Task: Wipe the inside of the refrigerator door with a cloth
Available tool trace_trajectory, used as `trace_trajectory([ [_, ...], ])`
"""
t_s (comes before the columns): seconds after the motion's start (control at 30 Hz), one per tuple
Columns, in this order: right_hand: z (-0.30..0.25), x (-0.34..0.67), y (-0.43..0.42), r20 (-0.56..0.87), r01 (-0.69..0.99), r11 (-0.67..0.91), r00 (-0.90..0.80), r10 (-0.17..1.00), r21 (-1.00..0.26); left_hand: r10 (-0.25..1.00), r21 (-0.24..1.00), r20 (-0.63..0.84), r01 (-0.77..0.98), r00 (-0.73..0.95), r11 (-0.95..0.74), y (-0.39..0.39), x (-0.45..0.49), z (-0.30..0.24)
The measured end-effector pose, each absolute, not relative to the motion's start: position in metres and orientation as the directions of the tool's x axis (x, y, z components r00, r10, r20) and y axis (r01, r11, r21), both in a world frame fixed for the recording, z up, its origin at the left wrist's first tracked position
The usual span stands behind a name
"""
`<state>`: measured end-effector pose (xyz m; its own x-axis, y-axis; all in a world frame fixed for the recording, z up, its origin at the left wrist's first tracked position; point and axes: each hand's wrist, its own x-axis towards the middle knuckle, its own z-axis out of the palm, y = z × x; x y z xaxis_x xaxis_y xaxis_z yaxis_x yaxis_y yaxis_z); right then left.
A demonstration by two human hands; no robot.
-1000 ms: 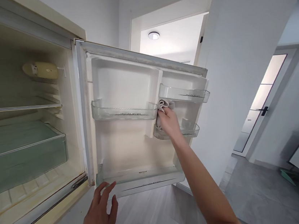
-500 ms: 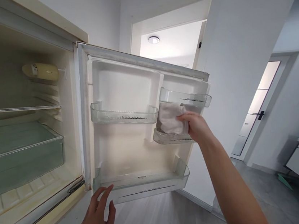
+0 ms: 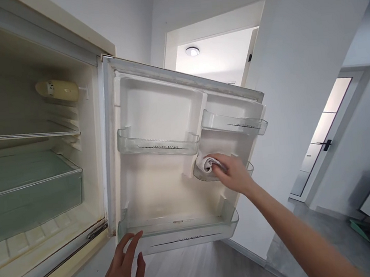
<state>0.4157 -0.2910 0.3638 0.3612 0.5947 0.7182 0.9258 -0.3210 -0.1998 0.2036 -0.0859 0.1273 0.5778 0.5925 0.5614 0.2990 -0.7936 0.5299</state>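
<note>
Here, right hand [image 3: 233, 174] clenched on a bunched cloth [image 3: 206, 163] in the small door shelf [image 3: 203, 175], left hand [image 3: 123, 276] released, fingertips at the bottom door shelf [image 3: 183, 236], fridge door [image 3: 155, 115] open.

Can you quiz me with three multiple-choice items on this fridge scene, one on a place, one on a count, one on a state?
1. Where is the cloth?
A. in the small lower door bin
B. on the glass shelf
C. on the floor

2. How many clear bins hang on the door?
A. two
B. four
C. six

3. How does the left hand stand?
A. fist around a bottle
B. open, fingers at the bottom bin
C. flat on the wall

Answers: 1 A, the right hand presses the cloth into the small lower bin. 2 B, two upper, one small lower, one wide bottom bin. 3 B, spread fingers reach its corner.
</note>
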Motion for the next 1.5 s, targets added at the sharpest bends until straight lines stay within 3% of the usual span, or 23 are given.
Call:
trace_trajectory([
  [0.1,0.379,0.423,-0.304,0.643,0.775,-0.32,0.632,0.434,-0.546,0.586,0.507,0.59,0.309,0.556,-0.804,-0.085,0.205,0.125],
  [0.17,0.387,0.431,-0.315,0.579,0.613,-0.134,0.785,0.222,-0.779,0.579,0.499,0.599,0.308,0.553,-0.81,-0.084,0.205,0.124],
  [0.23,0.393,0.439,-0.328,0.467,0.46,0.128,0.884,0.032,-0.879,0.573,0.495,0.605,0.303,0.552,-0.814,-0.084,0.204,0.123],
  [0.33,0.391,0.435,-0.348,0.339,0.359,0.382,0.933,-0.123,-0.852,0.57,0.496,0.614,0.295,0.546,-0.816,-0.083,0.202,0.122],
  [0.47,0.367,0.401,-0.357,0.397,0.488,0.448,0.872,-0.285,-0.749,0.576,0.498,0.621,0.3,0.531,-0.814,-0.082,0.2,0.121],
  [0.53,0.351,0.382,-0.35,0.502,0.67,0.343,0.73,-0.464,-0.658,0.583,0.509,0.614,0.298,0.531,-0.808,-0.082,0.2,0.121],
  [0.6,0.336,0.371,-0.337,0.599,0.859,0.092,0.424,-0.679,-0.504,0.587,0.524,0.608,0.285,0.535,-0.802,-0.081,0.2,0.12],
  [0.63,0.331,0.369,-0.33,0.652,0.907,-0.078,0.235,-0.72,-0.414,0.586,0.528,0.607,0.278,0.537,-0.802,-0.08,0.2,0.119],
  [0.67,0.328,0.37,-0.323,0.735,0.92,-0.242,0.067,-0.675,-0.307,0.583,0.527,0.609,0.275,0.538,-0.804,-0.079,0.2,0.118],
  [0.7,0.327,0.372,-0.317,0.839,0.914,-0.361,-0.047,-0.543,-0.182,0.575,0.519,0.614,0.273,0.54,-0.81,-0.077,0.2,0.117],
  [0.77,0.333,0.381,-0.308,0.987,0.912,-0.405,-0.119,-0.108,0.065,0.555,0.489,0.631,0.276,0.543,-0.827,-0.075,0.199,0.114],
  [0.8,0.339,0.387,-0.305,0.988,0.92,-0.369,-0.097,0.118,0.134,0.546,0.478,0.634,0.278,0.547,-0.833,-0.073,0.199,0.113],
  [0.87,0.356,0.397,-0.299,0.901,0.938,-0.326,0.037,0.433,0.118,0.541,0.472,0.625,0.28,0.564,-0.836,-0.071,0.198,0.113],
  [0.97,0.382,0.412,-0.293,0.69,0.932,-0.362,0.267,0.673,-0.007,0.562,0.507,0.562,0.284,0.607,-0.814,-0.069,0.196,0.116],
  [1.07,0.398,0.427,-0.291,0.52,0.942,-0.337,0.289,0.804,-0.002,0.58,0.534,0.509,0.295,0.636,-0.792,-0.07,0.195,0.121],
  [1.17,0.406,0.444,-0.301,0.475,0.935,-0.337,0.246,0.845,0.115,0.581,0.539,0.51,0.29,0.635,-0.79,-0.071,0.195,0.123],
  [1.33,0.409,0.466,-0.337,0.527,0.774,-0.534,0.314,0.79,0.34,0.565,0.562,0.548,0.229,0.618,-0.795,-0.074,0.2,0.121],
  [1.5,0.407,0.464,-0.345,0.557,0.604,-0.669,0.403,0.726,0.434,0.592,0.596,0.537,0.226,0.601,-0.77,-0.074,0.203,0.12],
])
